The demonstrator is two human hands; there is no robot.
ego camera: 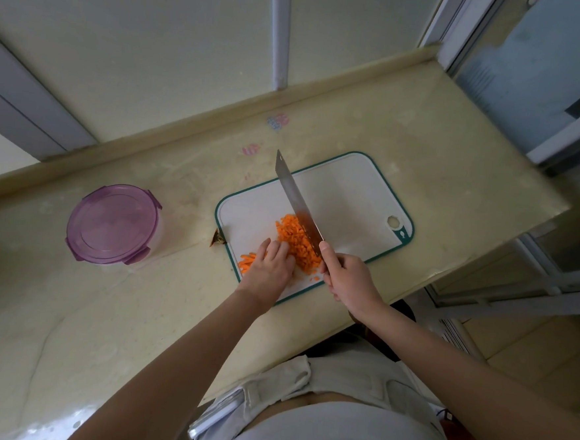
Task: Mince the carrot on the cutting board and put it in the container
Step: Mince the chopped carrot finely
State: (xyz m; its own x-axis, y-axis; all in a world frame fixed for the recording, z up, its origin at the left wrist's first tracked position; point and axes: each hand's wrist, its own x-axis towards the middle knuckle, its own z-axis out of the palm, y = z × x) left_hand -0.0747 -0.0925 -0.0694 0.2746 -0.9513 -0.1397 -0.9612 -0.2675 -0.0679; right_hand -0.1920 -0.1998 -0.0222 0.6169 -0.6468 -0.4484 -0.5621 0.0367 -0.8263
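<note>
A white cutting board (345,196) with a green rim lies on the counter. A pile of minced carrot (295,241) sits on its near left part, with some longer carrot strips (246,262) at the near left edge. My right hand (349,279) grips the handle of a wide knife (295,196); the blade stands along the right side of the pile. My left hand (270,266) rests with curled fingers on the carrot, left of the blade. A round container (115,224) with a purple clip lid stands closed to the left of the board.
A small brown carrot stub (218,239) lies on the counter by the board's left corner. The counter (440,154) ends at a front edge close to my body and at a right edge beside a window frame. A wall backs the counter.
</note>
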